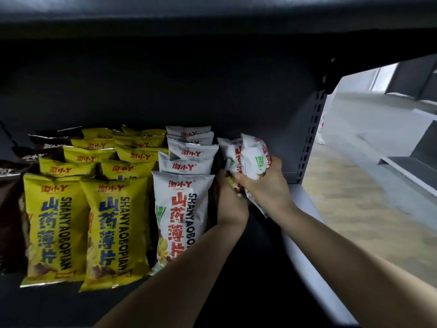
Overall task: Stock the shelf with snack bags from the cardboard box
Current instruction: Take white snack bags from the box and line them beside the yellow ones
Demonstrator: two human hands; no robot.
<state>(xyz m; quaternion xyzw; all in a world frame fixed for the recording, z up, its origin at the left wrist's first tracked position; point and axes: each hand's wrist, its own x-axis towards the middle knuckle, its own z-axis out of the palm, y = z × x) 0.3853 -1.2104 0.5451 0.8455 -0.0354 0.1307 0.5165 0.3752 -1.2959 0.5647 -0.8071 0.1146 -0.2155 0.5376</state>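
Dark shelf (47, 306), far-right gap: right hand (264, 188) clamps bunched white snack bags (248, 155); left hand (228, 192) grip unclear. Risk: bunch slips, topples white row (182, 209) at left.

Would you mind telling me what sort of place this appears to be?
Probably a shop aisle: a dark metal shelf with a slotted upright, stocked with rows of yellow snack bags and white snack bags facing out.

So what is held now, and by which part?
The right hand grips white snack bags around their lower half; for the left hand it cannot be told.
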